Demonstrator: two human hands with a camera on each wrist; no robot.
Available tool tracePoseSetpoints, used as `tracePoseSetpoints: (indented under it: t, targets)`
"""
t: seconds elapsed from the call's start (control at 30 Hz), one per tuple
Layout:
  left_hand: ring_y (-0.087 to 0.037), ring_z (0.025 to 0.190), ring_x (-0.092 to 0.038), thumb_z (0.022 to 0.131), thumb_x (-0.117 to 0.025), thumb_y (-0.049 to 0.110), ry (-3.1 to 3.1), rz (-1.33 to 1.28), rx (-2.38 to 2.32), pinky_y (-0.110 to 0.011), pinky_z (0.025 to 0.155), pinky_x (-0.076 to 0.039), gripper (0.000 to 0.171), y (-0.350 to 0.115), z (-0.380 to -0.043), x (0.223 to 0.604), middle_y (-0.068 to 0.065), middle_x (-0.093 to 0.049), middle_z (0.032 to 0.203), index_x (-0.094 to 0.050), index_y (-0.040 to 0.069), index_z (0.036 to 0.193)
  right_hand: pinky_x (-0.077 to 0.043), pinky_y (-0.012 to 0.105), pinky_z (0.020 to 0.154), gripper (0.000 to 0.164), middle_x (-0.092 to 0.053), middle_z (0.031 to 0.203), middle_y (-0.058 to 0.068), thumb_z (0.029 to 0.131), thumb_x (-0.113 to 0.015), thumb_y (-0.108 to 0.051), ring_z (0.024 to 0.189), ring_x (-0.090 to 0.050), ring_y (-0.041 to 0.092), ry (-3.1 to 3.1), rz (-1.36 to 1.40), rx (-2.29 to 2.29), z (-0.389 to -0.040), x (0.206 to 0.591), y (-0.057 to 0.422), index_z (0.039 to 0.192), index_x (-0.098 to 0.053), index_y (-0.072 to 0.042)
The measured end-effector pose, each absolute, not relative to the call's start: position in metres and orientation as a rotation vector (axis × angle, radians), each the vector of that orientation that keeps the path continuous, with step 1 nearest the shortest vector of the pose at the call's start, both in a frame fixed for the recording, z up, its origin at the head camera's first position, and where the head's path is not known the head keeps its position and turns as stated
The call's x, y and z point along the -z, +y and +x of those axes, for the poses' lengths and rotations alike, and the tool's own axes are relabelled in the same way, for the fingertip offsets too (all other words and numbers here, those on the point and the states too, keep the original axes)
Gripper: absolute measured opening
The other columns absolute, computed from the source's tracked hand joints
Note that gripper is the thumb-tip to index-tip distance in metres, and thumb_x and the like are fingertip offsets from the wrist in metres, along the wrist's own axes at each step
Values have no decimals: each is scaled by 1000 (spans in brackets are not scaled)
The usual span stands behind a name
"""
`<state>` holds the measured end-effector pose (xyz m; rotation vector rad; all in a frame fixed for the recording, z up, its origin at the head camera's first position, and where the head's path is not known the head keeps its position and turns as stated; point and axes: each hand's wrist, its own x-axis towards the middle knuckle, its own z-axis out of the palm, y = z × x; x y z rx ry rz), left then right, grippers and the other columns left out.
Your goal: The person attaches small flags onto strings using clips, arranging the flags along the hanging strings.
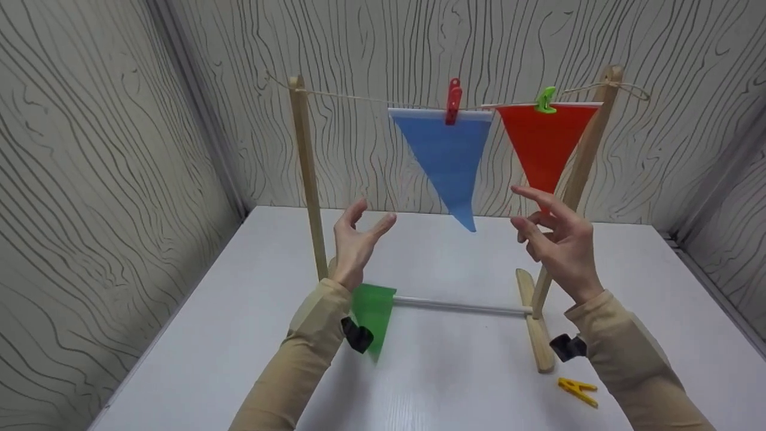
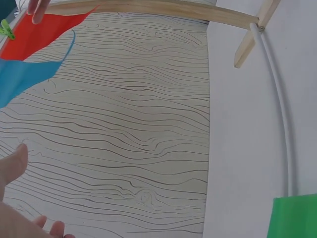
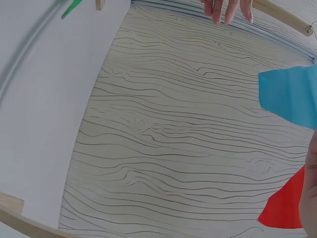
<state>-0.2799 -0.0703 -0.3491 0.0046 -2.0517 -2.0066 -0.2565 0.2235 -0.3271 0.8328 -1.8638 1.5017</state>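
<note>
Both hands empty from where I watch. Left hand point(image 1: 357, 242), below left of the blue pennant point(image 1: 446, 158): grip spread. Right hand point(image 1: 562, 242), below right of it: thumb and forefinger apart, other fingers bent; I can't tell if it touches the red pennant point(image 1: 546, 137). That one hangs just right of the blue; green pennant point(image 1: 377, 308) lies below left, yellow clothespin point(image 1: 578, 391) well below right on the bench point(image 1: 455, 371). I judge the pennants light, limp, easily creased; I'd take the top edge. Left forearm hides part of the green; red's tip is partly covered.
</note>
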Motion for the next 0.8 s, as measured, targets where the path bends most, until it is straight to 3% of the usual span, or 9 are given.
tracePoseSetpoints:
  t: [0.13, 0.4, 0.6, 0.8]
  targets:
    - [-33, 152, -31, 89, -77, 28, -2091, 71, 2002, -52, 122, -32, 72, -76, -278, 367, -15, -42, 158, -44, 6, 149, -47, 12, 48, 45, -71, 108, -5, 88, -62, 18, 66, -61, 5, -1838, 877, -1586, -255, 346, 235, 132, -55, 12]
    - [-38, 148, -32, 92, -73, 28, -2090, 229, 2035, -51, 120, -36, 71, -89, -276, 407, -19, -39, 157, -41, 2, 149, -46, 16, 48, 39, -73, 115, -8, 88, -63, 17, 71, -62, 9, -1978, 713, -1559, -245, 380, 251, 127, -61, 10]
    - [-37, 142, -35, 93, -72, 31, -2120, 365, 2024, -52, 117, -37, 71, -96, -273, 432, -19, -38, 155, -40, 4, 150, -48, 20, 48, 37, -72, 113, -15, 90, -66, 10, 74, -61, 9, -2141, 525, -1522, -236, 401, 265, 126, -65, 2]
    - [-41, 145, -30, 94, -70, 30, -2158, 335, 2000, -53, 121, -31, 75, -100, -267, 453, -21, -34, 158, -34, 4, 154, -50, 26, 49, 34, -68, 116, -25, 94, -68, -2, 81, -63, 8, -2296, 416, -1496, -230, 419, 283, 127, -65, -2]
